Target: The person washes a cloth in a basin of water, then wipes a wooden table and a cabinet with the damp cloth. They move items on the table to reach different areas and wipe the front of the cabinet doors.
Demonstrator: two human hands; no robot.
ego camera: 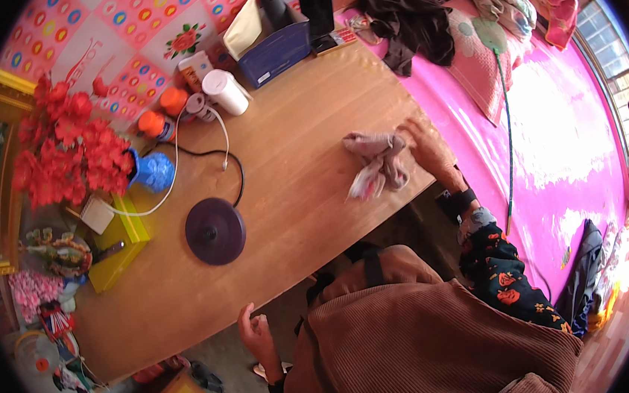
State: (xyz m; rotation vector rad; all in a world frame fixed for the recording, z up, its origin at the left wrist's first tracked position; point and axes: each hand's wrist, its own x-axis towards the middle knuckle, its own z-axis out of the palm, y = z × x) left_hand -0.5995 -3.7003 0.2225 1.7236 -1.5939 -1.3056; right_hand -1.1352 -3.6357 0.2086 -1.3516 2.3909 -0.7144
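Observation:
A crumpled greyish-pink cloth lies on the wooden table near its right end, its lower corner blurred. My right hand is over the tabletop just right of the cloth, fingers spread and slightly bent. The fingertips come close to the cloth's edge; whether they touch it is hard to see. At the table's front edge, my left hand is raised with loosely curled fingers and nothing in it. A round dark kettle base with a black cord sits on the tabletop to the left.
Along the back stand a blue box, a phone on a stand, a white cylindrical container and orange-capped bottles. A blue vase of red artificial flowers leans beside a yellow box. A pink-covered bed adjoins the right side.

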